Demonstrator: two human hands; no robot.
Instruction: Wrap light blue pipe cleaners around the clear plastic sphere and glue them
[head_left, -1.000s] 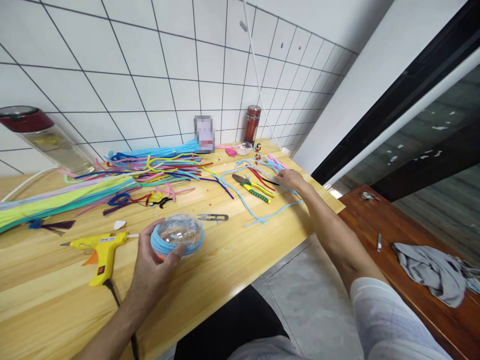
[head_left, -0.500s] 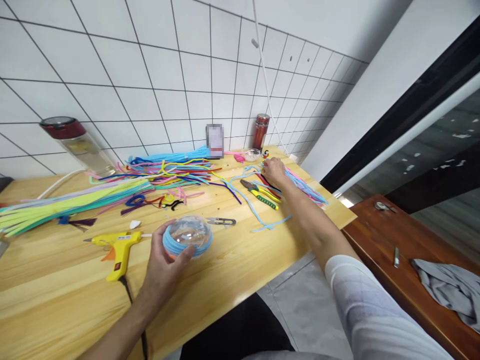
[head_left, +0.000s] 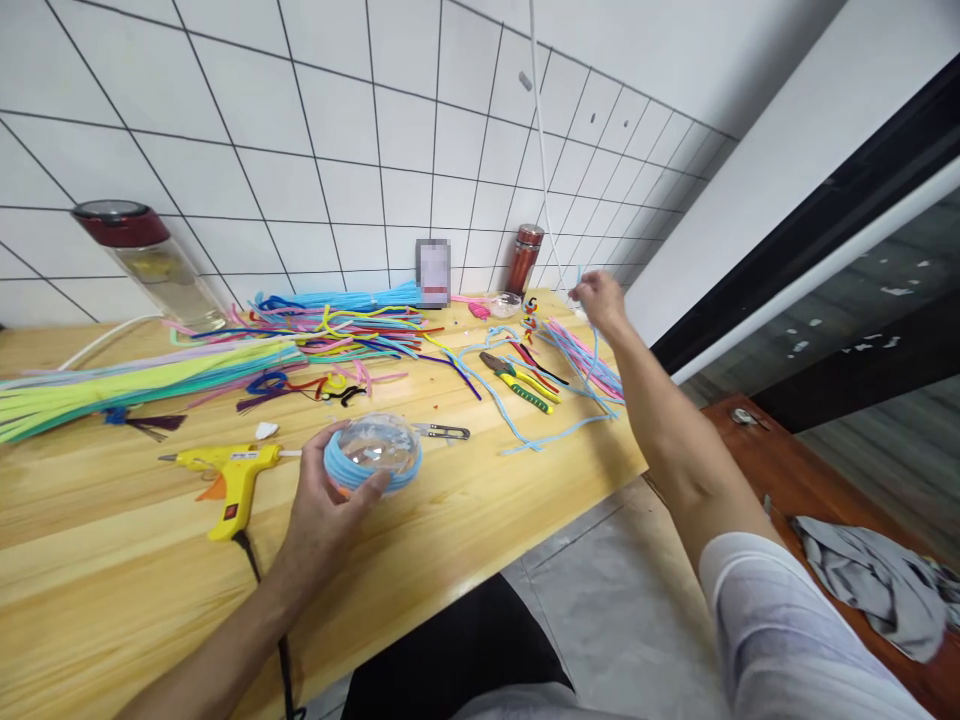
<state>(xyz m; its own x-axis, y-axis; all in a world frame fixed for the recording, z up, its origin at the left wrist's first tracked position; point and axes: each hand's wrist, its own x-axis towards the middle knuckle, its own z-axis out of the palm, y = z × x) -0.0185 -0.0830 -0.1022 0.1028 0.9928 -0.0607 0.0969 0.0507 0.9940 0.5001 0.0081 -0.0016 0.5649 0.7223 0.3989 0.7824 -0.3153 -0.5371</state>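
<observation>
My left hand [head_left: 330, 510] is closed round a clear plastic bowl [head_left: 382, 435] wrapped with light blue pipe cleaner, the thumb on its near side. Raised over the table's far right, my right hand [head_left: 602, 300] pinches a light blue pipe cleaner [head_left: 596, 352]; one end pokes out above the fingers and the rest hangs below. Beneath it lies a bundle of pink and blue pipe cleaners [head_left: 574, 350]. Green-and-yellow pliers [head_left: 525, 385] rest between the hands. Thread snips [head_left: 446, 432] lie just beyond the bowl.
A yellow glue gun [head_left: 238, 480] lies left of the bowl, its cord running off the near edge. Heaps of coloured pipe cleaners [head_left: 150, 390] cover the back left. A glass bottle [head_left: 161, 265], a phone [head_left: 433, 272] and a red flask [head_left: 525, 260] stand along the tiled wall.
My right hand has lifted off the table and moved right, drawing up a light blue pipe cleaner. My left hand still holds the wrapped bowl in about the same place.
</observation>
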